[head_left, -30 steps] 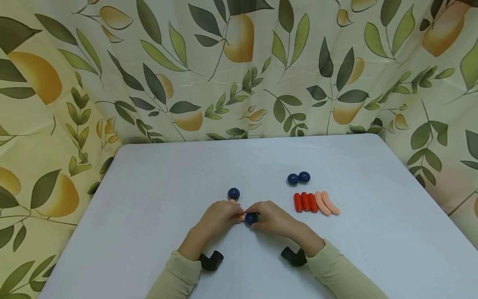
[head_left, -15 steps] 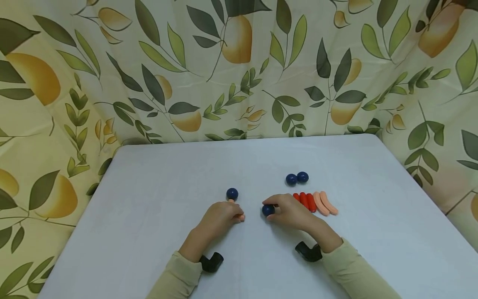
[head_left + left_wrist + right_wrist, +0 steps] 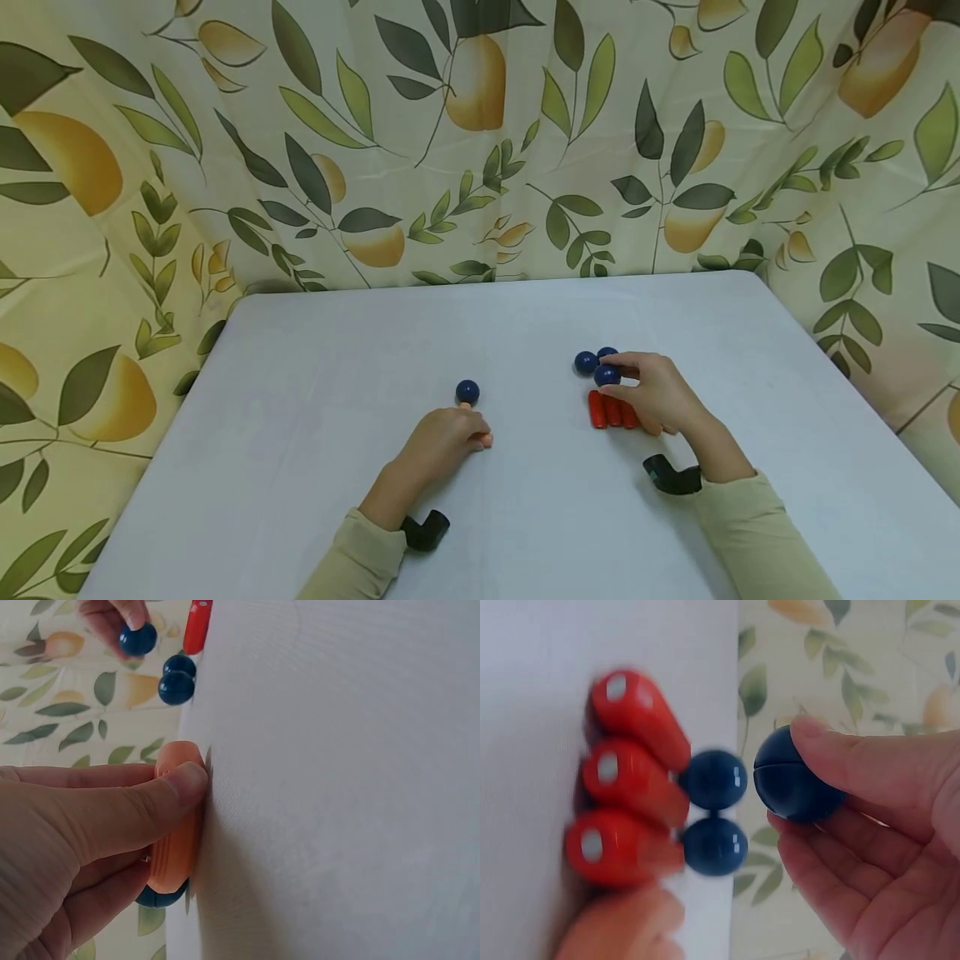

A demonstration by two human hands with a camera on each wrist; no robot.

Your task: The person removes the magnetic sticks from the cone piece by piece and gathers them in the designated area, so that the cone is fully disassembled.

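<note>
My left hand pinches a peach-coloured curved stick low over the white table. Just beyond that hand sits a blue ball, right at the stick's far end; the left wrist view shows it partly hidden behind the stick. Raised over the right side of the table, my right hand holds another blue ball between thumb and fingers. Near it two blue balls lie side by side. Three red sticks lie in a row in front of them.
Beside the red sticks, more peach sticks are mostly covered by the right hand in the head view. A white-covered table carries everything. Patterned cloth hangs behind its far edge. Black wrist devices sit at both cuffs.
My right hand has carried its blue ball away from the left hand, rightward and farther back, to the pair of balls. The left hand has stayed in place with the peach stick.
</note>
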